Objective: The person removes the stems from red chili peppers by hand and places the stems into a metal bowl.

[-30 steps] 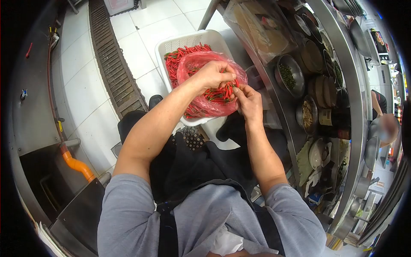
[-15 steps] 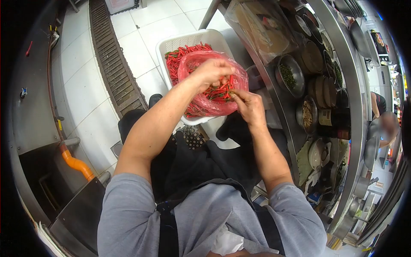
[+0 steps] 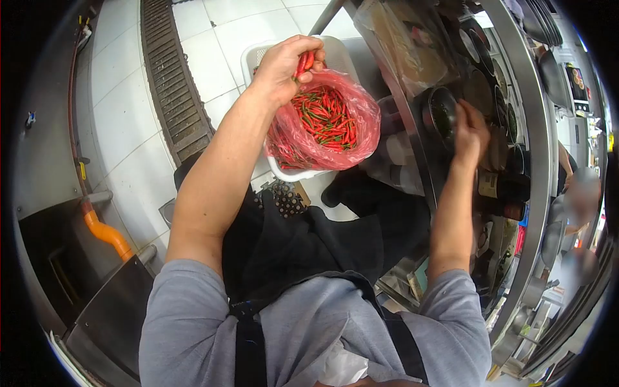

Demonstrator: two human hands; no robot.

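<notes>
My left hand (image 3: 284, 68) is closed around a few red chilies (image 3: 305, 62), above the upper left rim of a pink plastic bag (image 3: 364, 119). Many red chilies with green stems (image 3: 325, 119) fill the open bag. It sits in a white perforated plastic basket (image 3: 255, 51), partly hidden by my left hand and the bag. Over on the shelf to the right, my right hand (image 3: 474, 132) is beside a dark bowl (image 3: 443, 111) with green bits in it. Blur on those fingers hides whether they hold anything.
A steel shelf rack (image 3: 535, 122) with bowls and bottles stands close on the right. A floor drain grate (image 3: 174, 80) runs along the white tiles at left, near an orange pipe (image 3: 106, 233). Another person (image 3: 580, 197) is at the far right.
My right hand has gone from the bag to the dark bowl on the shelf. My left hand has moved up and left, with chilies now visible in it.
</notes>
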